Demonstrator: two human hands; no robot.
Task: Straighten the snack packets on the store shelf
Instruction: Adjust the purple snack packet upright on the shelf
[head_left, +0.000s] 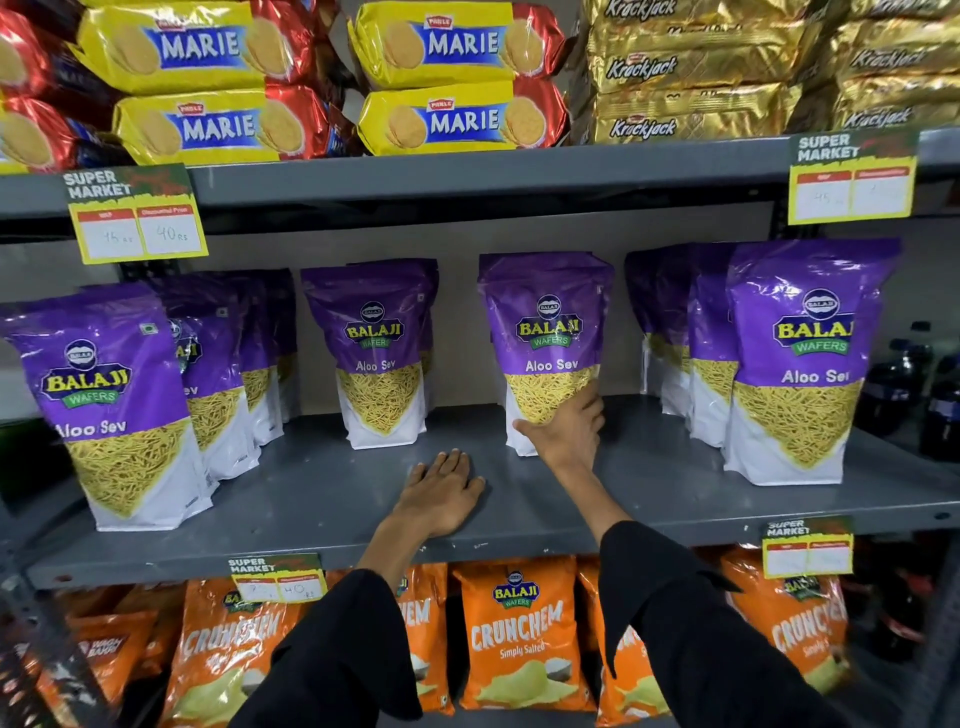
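My right hand (563, 423) wraps the purple packet's (545, 338) base, fingers probably behind it; left hand (441, 493) flat, empty on the shelf (311, 499) beside. I'd twist gently, square it forward.

Purple Aloo Sev packets (548, 343): four front-facing rows, rear count unclear. Marie packs (457, 44): four yellow. Price tags (137, 215): four. Orange Crunchem bags (522, 631): at least four. Hands (441, 493): two.
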